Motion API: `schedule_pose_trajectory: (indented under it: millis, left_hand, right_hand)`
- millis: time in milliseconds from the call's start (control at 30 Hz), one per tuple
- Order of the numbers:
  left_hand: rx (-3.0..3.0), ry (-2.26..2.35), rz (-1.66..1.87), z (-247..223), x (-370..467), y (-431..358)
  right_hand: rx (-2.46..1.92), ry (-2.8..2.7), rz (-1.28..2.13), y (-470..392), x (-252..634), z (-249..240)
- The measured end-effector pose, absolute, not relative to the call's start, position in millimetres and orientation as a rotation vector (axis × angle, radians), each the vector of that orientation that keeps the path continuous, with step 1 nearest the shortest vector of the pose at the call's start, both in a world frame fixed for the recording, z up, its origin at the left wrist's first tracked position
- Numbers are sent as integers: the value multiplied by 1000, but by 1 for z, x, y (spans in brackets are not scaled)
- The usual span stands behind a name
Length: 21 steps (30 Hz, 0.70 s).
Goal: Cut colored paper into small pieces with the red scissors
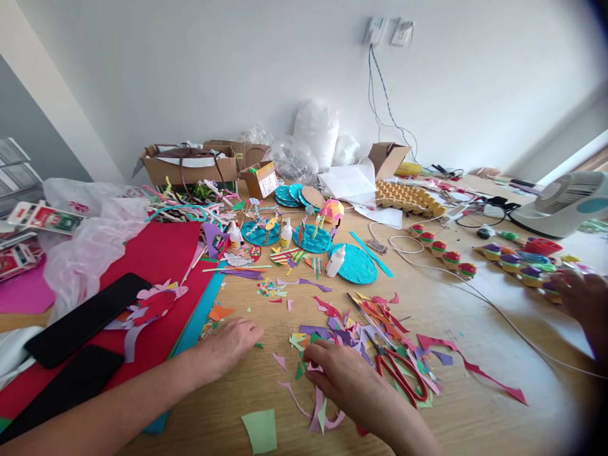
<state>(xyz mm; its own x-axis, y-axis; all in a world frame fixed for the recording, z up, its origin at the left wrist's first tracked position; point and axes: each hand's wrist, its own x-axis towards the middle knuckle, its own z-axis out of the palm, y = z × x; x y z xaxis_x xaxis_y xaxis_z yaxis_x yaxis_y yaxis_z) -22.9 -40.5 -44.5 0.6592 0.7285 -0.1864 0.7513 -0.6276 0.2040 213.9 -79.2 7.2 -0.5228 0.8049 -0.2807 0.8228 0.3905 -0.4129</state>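
My right hand is low over a heap of cut paper scraps. Its fingers and thumb curl around a bit of pink paper, and curly pink strips lie just below. My left hand rests on the wood table left of the heap, its fingers curled under; whatever they hold is hidden. Red-handled scissors lie on the scraps beside my right hand. A pale green paper piece is near the table's front edge.
Another person's hand reaches in at right, by painted egg-carton strips. Red paper sheets and black phone-like slabs are at left. Behind stand glue bottles, blue discs and boxes. A white cable crosses the right side.
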Motion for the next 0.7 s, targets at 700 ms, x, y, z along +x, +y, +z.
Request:
schedule_pose_trajectory:
  millis: [700]
  left_hand:
    - [2558,1399,80,-23,-65,94]
  right_hand:
    - [1546,2545,-796,-75,215,0]
